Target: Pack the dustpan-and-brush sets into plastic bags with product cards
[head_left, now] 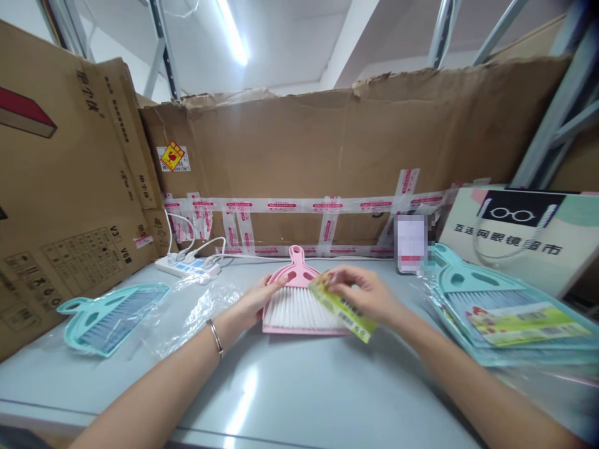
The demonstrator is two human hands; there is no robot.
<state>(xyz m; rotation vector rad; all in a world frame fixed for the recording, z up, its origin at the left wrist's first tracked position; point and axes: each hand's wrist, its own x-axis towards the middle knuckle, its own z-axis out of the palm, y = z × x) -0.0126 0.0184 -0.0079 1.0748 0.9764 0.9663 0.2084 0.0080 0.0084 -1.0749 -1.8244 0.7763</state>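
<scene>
on the grey tabletop (pixel 281 393) the left hand (pixel 255 304) loosely grips the left edge of the pink dustpan-and-brush set (pixel 292 308) while the right hand (pixel 367 293) pinches a green label card (pixel 344 308) over its bristles, seemingly the card-laying step, which calls for squaring it.

1. Centre of the tabletop (pixel 290 386): middle dustpan (pixel 299 259), handle toward the back, with a brush (pixel 292 312) inside.
2. Against its left edge: left grip (pixel 255 302), touching.
3. Over its right part: loose card (pixel 344 308), pinched in the right grip (pixel 362 293).
4. Far left, nearer the front: bagged dustpan (pixel 112 318).
5. Behind that, back left: power strip (pixel 187 267).
6. Far right: dustpan stack (pixel 468 287), topped by another card (pixel 519 324).
7. Behind the stack: printed bag (pixel 519 231); just left of it, a small upright object (pixel 410 244).
8. Along the back: cardboard wall (pixel 350 143); along the left: cardboard box (pixel 60 187).
</scene>
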